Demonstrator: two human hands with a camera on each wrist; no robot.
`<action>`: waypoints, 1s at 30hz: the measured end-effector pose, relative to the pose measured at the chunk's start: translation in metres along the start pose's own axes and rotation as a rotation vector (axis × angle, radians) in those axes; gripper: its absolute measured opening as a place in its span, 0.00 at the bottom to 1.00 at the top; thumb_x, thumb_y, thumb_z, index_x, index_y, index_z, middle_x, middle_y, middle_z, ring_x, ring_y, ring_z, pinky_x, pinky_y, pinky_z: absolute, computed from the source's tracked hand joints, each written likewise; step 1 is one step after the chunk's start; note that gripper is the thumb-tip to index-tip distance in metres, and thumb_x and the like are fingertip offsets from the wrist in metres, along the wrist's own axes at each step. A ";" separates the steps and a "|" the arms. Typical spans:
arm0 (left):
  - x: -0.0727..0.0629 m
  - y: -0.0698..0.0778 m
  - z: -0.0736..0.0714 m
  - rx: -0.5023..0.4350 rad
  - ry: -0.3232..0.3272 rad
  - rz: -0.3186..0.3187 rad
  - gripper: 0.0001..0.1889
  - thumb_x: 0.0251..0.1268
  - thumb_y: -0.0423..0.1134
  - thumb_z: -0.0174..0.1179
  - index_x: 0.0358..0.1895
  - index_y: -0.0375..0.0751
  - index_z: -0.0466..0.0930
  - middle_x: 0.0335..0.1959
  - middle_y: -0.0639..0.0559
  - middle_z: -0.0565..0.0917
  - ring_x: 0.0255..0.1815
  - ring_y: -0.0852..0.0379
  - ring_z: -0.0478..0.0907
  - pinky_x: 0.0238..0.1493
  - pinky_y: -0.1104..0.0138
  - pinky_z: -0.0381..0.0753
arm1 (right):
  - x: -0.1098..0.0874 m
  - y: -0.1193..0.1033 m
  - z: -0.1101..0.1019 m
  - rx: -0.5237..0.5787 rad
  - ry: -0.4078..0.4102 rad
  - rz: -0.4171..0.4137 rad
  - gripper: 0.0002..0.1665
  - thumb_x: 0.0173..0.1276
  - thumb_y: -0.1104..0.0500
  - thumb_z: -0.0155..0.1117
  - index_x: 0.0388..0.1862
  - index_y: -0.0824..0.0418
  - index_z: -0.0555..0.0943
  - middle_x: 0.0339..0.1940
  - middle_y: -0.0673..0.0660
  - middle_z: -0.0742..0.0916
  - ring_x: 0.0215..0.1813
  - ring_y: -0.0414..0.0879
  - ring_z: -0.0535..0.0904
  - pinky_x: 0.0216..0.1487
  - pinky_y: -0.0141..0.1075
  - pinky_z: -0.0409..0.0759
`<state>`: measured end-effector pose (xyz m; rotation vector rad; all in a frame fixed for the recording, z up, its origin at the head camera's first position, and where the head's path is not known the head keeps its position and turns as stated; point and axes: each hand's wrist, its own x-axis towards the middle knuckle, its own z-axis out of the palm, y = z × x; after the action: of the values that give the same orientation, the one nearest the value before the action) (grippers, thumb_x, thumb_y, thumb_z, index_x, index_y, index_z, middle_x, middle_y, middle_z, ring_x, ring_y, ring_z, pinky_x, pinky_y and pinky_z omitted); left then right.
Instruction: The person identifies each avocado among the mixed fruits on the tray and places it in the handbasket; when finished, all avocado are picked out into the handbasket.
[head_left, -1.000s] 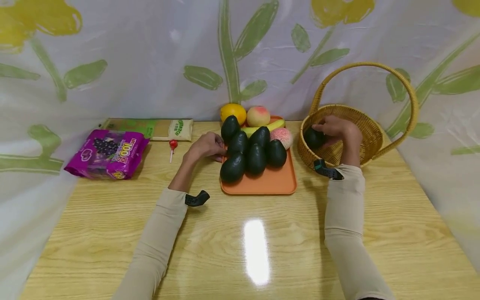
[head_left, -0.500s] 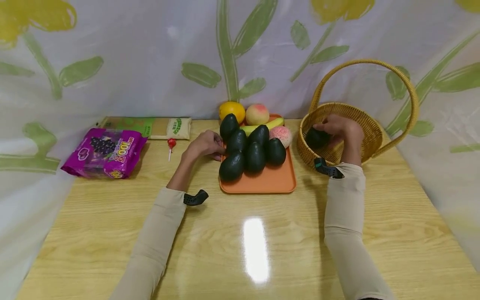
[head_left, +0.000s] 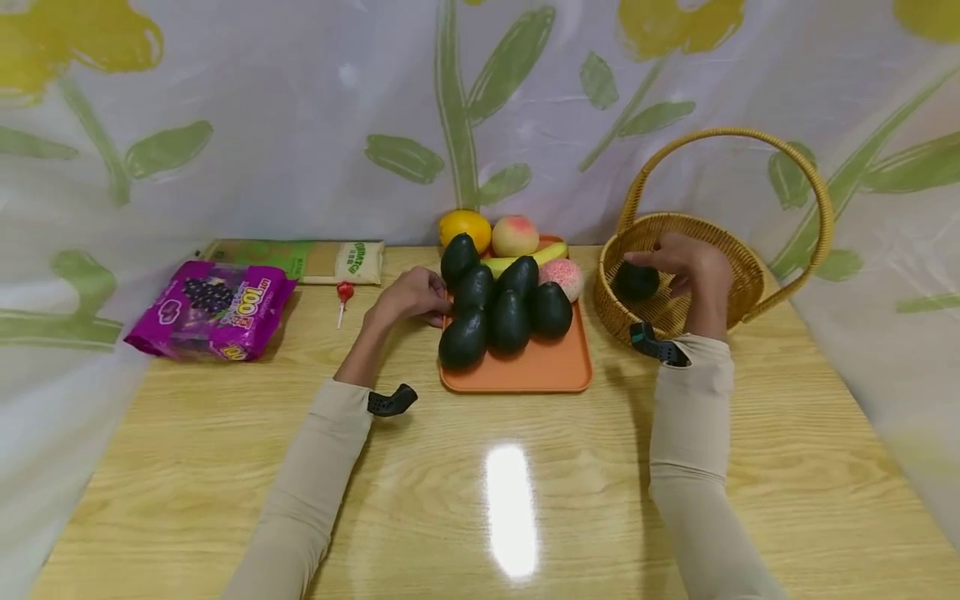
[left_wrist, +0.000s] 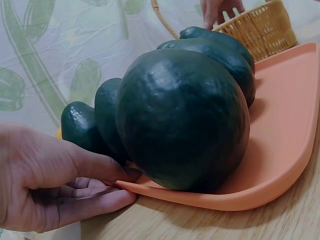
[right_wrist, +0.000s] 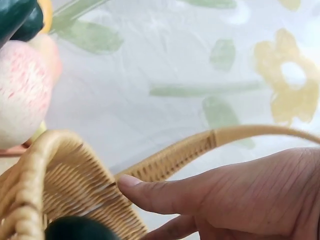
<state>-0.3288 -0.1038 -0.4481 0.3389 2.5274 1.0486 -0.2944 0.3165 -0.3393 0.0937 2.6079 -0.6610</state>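
On the left, my left hand [head_left: 411, 296] pinches the left rim of an orange tray [head_left: 536, 375], thumb above and fingers beneath, clearly seen in the left wrist view. Several dark green avocados [head_left: 510, 321] are heaped on that tray; the nearest avocado [left_wrist: 182, 120] sits just beyond my fingertips. Over the wicker basket [head_left: 617, 317] at right, my right hand [head_left: 686, 258] hovers with its thumb stretched out and its fingers loose. One avocado [head_left: 636, 282] lies inside the basket, below and left of the thumb. In the right wrist view its top [right_wrist: 80, 229] shows apart from the hand.
Behind the avocados are a yellow lemon-like fruit [head_left: 465, 227], a peach [head_left: 515, 236], a banana [head_left: 553, 251] and a pinkish round fruit [head_left: 562, 277]. A purple snack bag [head_left: 213, 310], a flat packet [head_left: 322, 260] and a red lollipop [head_left: 344, 292] lie left. The basket's tall handle [head_left: 821, 196] arches up.
My right hand has let go of the avocado, which now rests in the basket, and has drawn slightly right. The left hand keeps its hold on the tray rim.
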 end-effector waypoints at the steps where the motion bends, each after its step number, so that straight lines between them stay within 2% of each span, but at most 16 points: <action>1: 0.001 0.000 0.000 -0.006 -0.003 -0.002 0.13 0.59 0.39 0.73 0.39 0.34 0.82 0.29 0.50 0.84 0.22 0.64 0.84 0.35 0.75 0.83 | -0.004 -0.001 -0.001 -0.004 0.007 0.002 0.31 0.79 0.34 0.55 0.27 0.55 0.63 0.28 0.50 0.67 0.36 0.54 0.82 0.35 0.40 0.89; 5: 0.002 0.001 0.002 -0.045 -0.021 -0.015 0.12 0.60 0.38 0.72 0.39 0.34 0.82 0.27 0.51 0.83 0.20 0.65 0.84 0.32 0.75 0.84 | -0.016 -0.005 -0.004 -0.028 0.029 0.005 0.30 0.79 0.34 0.53 0.38 0.60 0.68 0.37 0.55 0.70 0.47 0.55 0.78 0.37 0.40 0.86; 7: 0.003 0.001 0.002 -0.042 -0.018 -0.008 0.12 0.60 0.38 0.72 0.39 0.34 0.82 0.27 0.52 0.83 0.20 0.65 0.84 0.32 0.75 0.84 | -0.020 -0.008 -0.006 -0.057 0.044 -0.007 0.30 0.79 0.34 0.53 0.39 0.61 0.67 0.38 0.55 0.70 0.44 0.52 0.76 0.35 0.38 0.84; 10: 0.001 0.002 0.001 -0.040 -0.008 0.000 0.12 0.60 0.38 0.73 0.39 0.34 0.82 0.27 0.52 0.83 0.21 0.65 0.84 0.32 0.75 0.83 | -0.024 -0.013 -0.008 -0.118 0.082 -0.052 0.30 0.79 0.35 0.55 0.34 0.60 0.67 0.30 0.53 0.68 0.34 0.49 0.71 0.32 0.39 0.79; 12: 0.000 0.002 0.000 -0.034 -0.002 0.001 0.12 0.60 0.38 0.73 0.38 0.34 0.82 0.27 0.52 0.82 0.21 0.64 0.83 0.32 0.75 0.83 | -0.028 -0.018 -0.009 -0.140 0.087 -0.083 0.31 0.80 0.36 0.54 0.45 0.66 0.73 0.35 0.59 0.78 0.42 0.56 0.79 0.44 0.48 0.85; 13: -0.001 0.002 0.000 -0.035 0.000 0.001 0.12 0.60 0.38 0.72 0.38 0.34 0.82 0.27 0.52 0.82 0.21 0.64 0.83 0.32 0.75 0.83 | -0.031 -0.021 -0.010 -0.146 0.088 -0.099 0.34 0.80 0.37 0.54 0.56 0.69 0.73 0.44 0.66 0.82 0.49 0.61 0.81 0.52 0.53 0.84; 14: -0.001 0.002 0.000 -0.040 -0.001 0.001 0.12 0.60 0.38 0.72 0.38 0.34 0.82 0.27 0.52 0.82 0.21 0.64 0.83 0.32 0.75 0.83 | -0.034 -0.023 -0.011 -0.148 0.086 -0.112 0.40 0.80 0.37 0.54 0.68 0.71 0.68 0.57 0.72 0.81 0.58 0.66 0.79 0.60 0.57 0.81; 15: -0.002 0.002 0.000 -0.043 -0.003 0.002 0.12 0.60 0.38 0.72 0.38 0.34 0.81 0.27 0.52 0.82 0.21 0.64 0.83 0.32 0.75 0.83 | -0.037 -0.026 -0.011 -0.146 0.083 -0.124 0.46 0.81 0.37 0.53 0.76 0.72 0.60 0.69 0.76 0.76 0.67 0.69 0.75 0.68 0.61 0.76; 16: -0.002 0.001 0.001 -0.040 -0.002 0.005 0.12 0.60 0.38 0.72 0.37 0.34 0.81 0.27 0.52 0.82 0.21 0.64 0.83 0.32 0.75 0.83 | -0.040 -0.028 -0.012 -0.140 0.076 -0.131 0.51 0.81 0.37 0.53 0.82 0.71 0.50 0.79 0.77 0.65 0.77 0.72 0.66 0.75 0.65 0.69; 17: -0.001 0.001 0.001 -0.040 -0.002 0.009 0.11 0.60 0.38 0.72 0.37 0.34 0.81 0.27 0.52 0.82 0.21 0.65 0.83 0.32 0.75 0.83 | -0.042 -0.030 -0.013 -0.132 0.069 -0.138 0.54 0.81 0.37 0.53 0.84 0.71 0.44 0.84 0.76 0.58 0.82 0.72 0.58 0.79 0.67 0.62; 24: -0.001 0.001 0.002 -0.048 -0.023 0.002 0.12 0.60 0.38 0.72 0.39 0.33 0.82 0.26 0.52 0.83 0.21 0.65 0.84 0.32 0.75 0.84 | -0.057 -0.045 -0.010 -0.129 0.061 -0.212 0.52 0.80 0.41 0.58 0.83 0.70 0.48 0.82 0.75 0.61 0.82 0.71 0.59 0.79 0.67 0.62; 30: -0.001 0.001 0.000 -0.025 -0.005 -0.004 0.12 0.60 0.38 0.72 0.40 0.33 0.82 0.28 0.51 0.83 0.22 0.64 0.84 0.33 0.75 0.83 | -0.063 -0.063 -0.003 -0.116 0.029 -0.262 0.54 0.79 0.41 0.60 0.85 0.64 0.43 0.83 0.74 0.59 0.81 0.71 0.61 0.79 0.67 0.62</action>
<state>-0.3275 -0.1034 -0.4465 0.3291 2.5071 1.0761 -0.2494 0.2649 -0.2817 -0.2813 2.7049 -0.5963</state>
